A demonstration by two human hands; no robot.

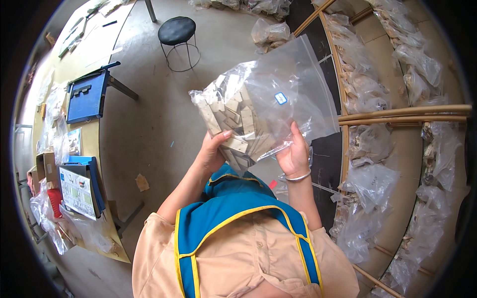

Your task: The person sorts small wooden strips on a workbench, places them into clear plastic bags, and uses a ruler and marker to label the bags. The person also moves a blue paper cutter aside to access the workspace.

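A clear plastic zip bag (303, 80) is held up in front of my chest by both hands. Flat, pale rectangular pieces with small holes (231, 115) fill its left part; their material is hard to tell. My left hand (215, 152) grips the filled lower left side, thumb over the plastic. My right hand (294, 154) holds the lower edge on the right, thumb pointing up. A small blue-rimmed label (280, 98) is stuck on the bag's emptier right part, whose zip edge faces right.
On my right, wooden-edged shelves (346, 149) carry several filled plastic bags (372, 182). Wooden poles (406, 113) jut across them. At left stands a table (111, 238) with a blue bin (86, 97), folders and a printed sheet (78, 190). A black round stool (177, 30) stands ahead.
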